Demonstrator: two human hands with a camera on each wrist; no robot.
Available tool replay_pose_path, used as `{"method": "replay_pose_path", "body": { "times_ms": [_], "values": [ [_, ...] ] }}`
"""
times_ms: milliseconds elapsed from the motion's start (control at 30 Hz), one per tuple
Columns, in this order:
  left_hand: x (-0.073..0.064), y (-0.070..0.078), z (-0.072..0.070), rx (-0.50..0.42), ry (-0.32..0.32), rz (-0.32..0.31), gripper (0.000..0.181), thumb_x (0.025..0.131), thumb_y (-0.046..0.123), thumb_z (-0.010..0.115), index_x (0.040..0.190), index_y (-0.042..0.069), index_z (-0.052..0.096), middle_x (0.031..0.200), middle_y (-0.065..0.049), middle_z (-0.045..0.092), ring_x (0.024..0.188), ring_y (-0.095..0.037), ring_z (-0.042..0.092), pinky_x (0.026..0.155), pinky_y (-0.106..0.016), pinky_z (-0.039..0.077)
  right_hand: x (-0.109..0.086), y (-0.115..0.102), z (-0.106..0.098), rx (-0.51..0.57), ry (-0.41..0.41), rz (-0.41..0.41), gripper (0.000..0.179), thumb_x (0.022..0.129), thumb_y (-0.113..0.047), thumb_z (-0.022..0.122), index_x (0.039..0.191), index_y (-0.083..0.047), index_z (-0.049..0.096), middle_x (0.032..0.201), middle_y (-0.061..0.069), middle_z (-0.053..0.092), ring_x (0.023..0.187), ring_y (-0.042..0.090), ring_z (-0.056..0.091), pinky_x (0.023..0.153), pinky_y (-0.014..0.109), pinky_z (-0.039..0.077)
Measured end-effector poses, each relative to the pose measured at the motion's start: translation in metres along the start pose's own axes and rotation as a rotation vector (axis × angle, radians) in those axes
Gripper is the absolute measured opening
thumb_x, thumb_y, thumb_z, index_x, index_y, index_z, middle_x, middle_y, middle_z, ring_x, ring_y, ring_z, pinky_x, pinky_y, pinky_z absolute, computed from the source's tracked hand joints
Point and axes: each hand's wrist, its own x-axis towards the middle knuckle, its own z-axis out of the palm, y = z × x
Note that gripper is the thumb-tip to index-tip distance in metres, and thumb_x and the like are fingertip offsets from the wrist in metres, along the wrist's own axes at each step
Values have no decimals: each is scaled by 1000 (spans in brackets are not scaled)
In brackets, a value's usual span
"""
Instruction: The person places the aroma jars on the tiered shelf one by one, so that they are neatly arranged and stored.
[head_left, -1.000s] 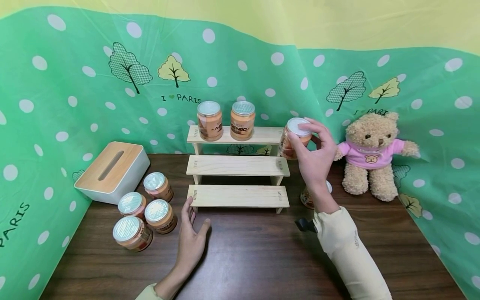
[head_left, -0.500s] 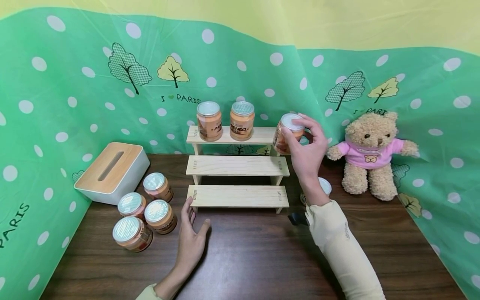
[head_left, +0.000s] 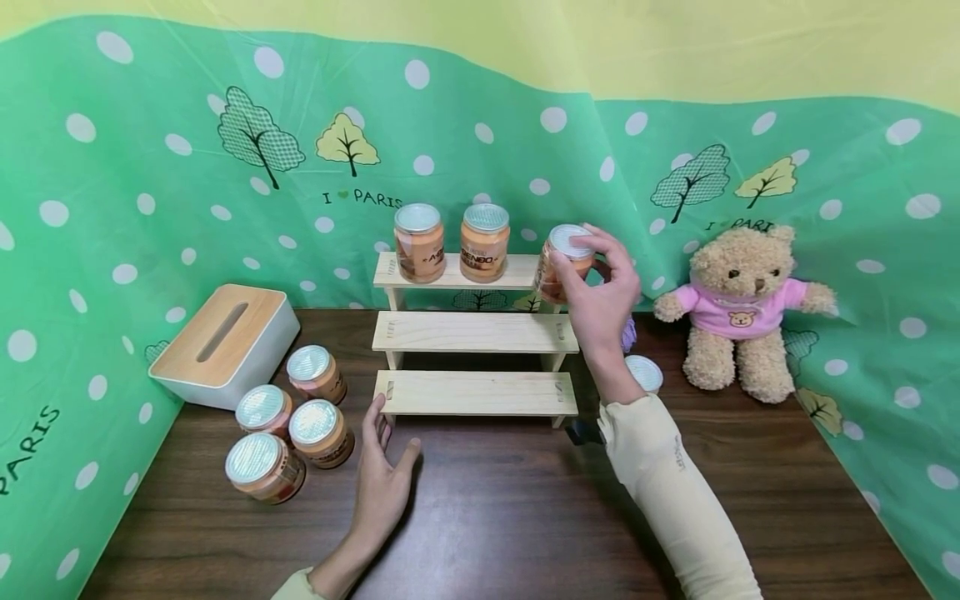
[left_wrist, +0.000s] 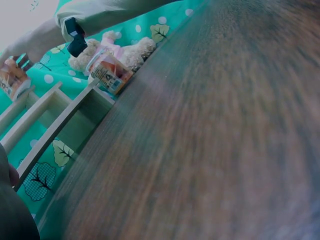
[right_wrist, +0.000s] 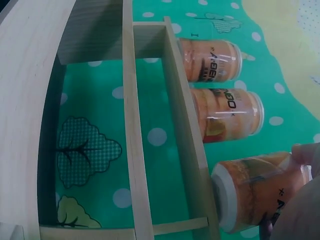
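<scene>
My right hand (head_left: 603,296) grips an orange-labelled jar with a clear lid (head_left: 555,275) by its upper part, at the right end of the top step of a three-step wooden rack (head_left: 476,392). In the right wrist view the held jar (right_wrist: 265,192) is slightly tilted, its base close to the top step; contact cannot be told. Two similar jars, a left one (head_left: 420,242) and a middle one (head_left: 484,243), stand upright on that step. My left hand (head_left: 385,487) has its fingertips at the left end of the lowest step, with fingers extended and thumb apart.
Several jars (head_left: 318,432) stand on the dark wood table at the left, beside a white tissue box with a wooden top (head_left: 225,342). Another jar (head_left: 643,372) is partly behind my right wrist. A teddy bear in a pink shirt (head_left: 742,317) sits at the right.
My right hand has carried the jar left and slightly up, from beside the rack to the top step's right end. My left hand stays in place.
</scene>
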Motion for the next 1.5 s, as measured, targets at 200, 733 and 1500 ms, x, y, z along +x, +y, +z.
{"method": "replay_pose_path", "body": {
  "times_ms": [200,733,1500],
  "values": [
    [0,0,0,-2,3,7,81,101,-9,68,172,4,28,178,-24,27,162,-48,32,137,-57,26,5,29,1,-65,11,6,34,89,-3,91,119,8,78,138,23,69,128,24,63,101,30,54],
    [0,-1,-1,-5,-7,-9,82,102,-7,67,172,5,28,179,-24,25,163,-48,31,137,-59,25,12,47,4,-54,36,45,42,87,-13,96,123,0,79,117,-6,52,111,28,70,103,34,63],
    [1,-2,-1,4,-2,10,83,101,-8,68,172,4,27,178,-24,27,162,-48,33,136,-57,26,16,56,17,-109,129,-6,48,85,-26,100,122,-5,80,114,7,64,103,13,62,74,25,51]
  ]
}}
